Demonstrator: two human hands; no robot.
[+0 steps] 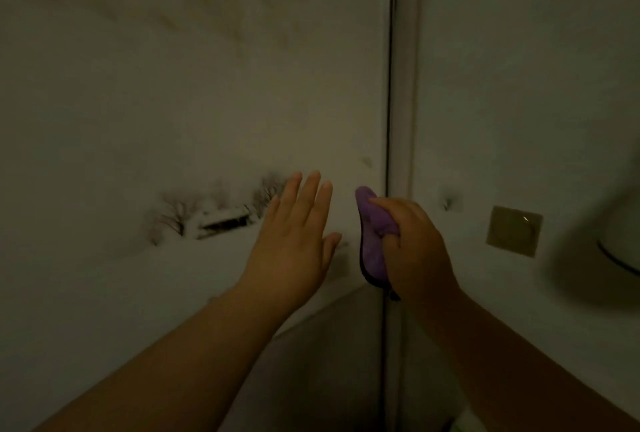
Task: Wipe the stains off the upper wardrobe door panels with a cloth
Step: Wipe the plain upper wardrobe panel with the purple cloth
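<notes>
Light is poor; findings are limited accordingly.

Left door panel (138,102): pale, smooth and rigid. It carries a printed winter scene of bare trees (180,209), which is decoration and not soiling.

My left hand (294,234) is spread flat, fingers straight and together, and holds nothing. It lies against or just off the panel beside the print; I cannot tell whether it touches.

A small faint smudge (366,161) sits on the same panel, above the cloth and close to the panel's right edge. I judge it a likely stain, though it is too blurred to confirm.

Purple cloth (372,241): bunched in my right hand (415,244), whose fingers are curled round its middle, a rounded wad standing out above them and a dark-edged tail hanging below. It is at the left panel's right edge, just beside the vertical frame strip (401,85). Whether it presses on the surface is not clear.

Handling assessment: the cloth looks soft, light and plush, so it will fold and slip unless gathered firmly. I would keep hold of the middle and present the upper wad as the working face. The panel should take firm pressure; its sheen suggests the cloth will glide.

Right door panel (519,85): pale, with a small tree motif and a square recessed pull (514,230).
</notes>
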